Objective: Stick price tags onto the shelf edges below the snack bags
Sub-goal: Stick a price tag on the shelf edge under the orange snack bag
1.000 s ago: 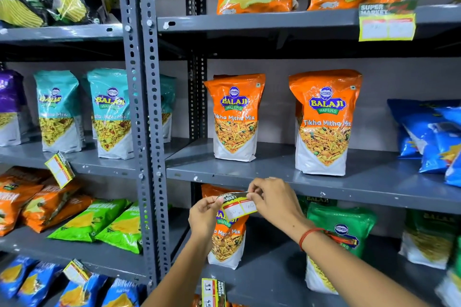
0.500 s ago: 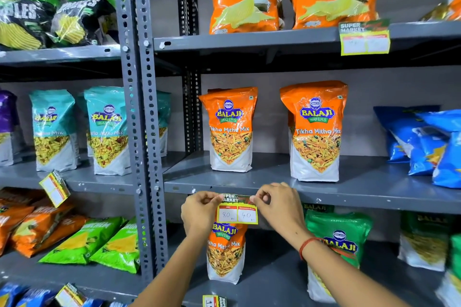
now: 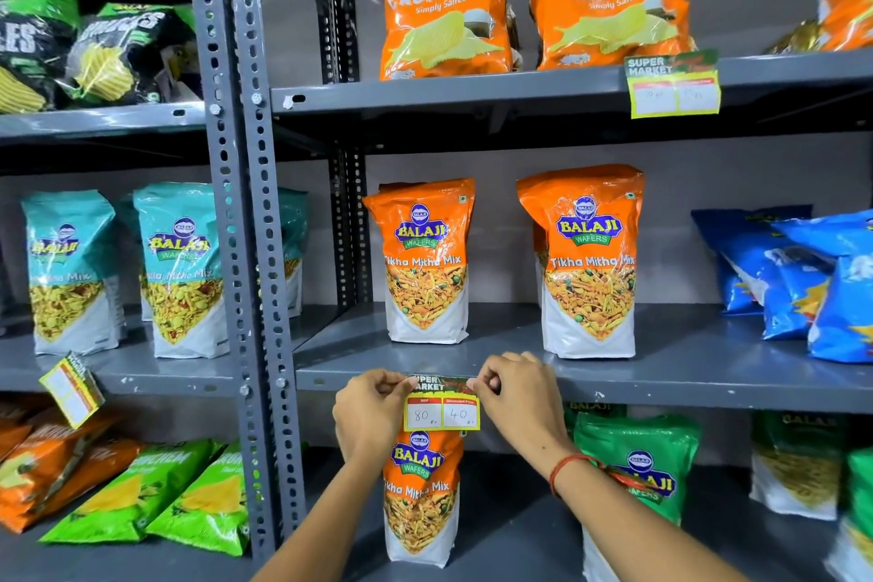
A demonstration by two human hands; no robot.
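Both hands are pinching the price tag (image 3: pixel 442 406) by its top corners, the left hand (image 3: pixel 373 411) at the tag's left and the right hand (image 3: pixel 517 397) at its right, fingers closed on the paper. The tag's top strip is lying against the shelf edge (image 3: pixel 661 390), just below the left orange Tikha Mitha Mix bag (image 3: pixel 425 260). Doing this well probably means levelling the tag with that edge, then pressing outward from its middle

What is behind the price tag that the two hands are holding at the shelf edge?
Behind the price tag are the grey shelf edge and the top of an orange Tikha Mitha Mix bag. The left hand and right hand pinch its upper corners. The bag's top is covered.
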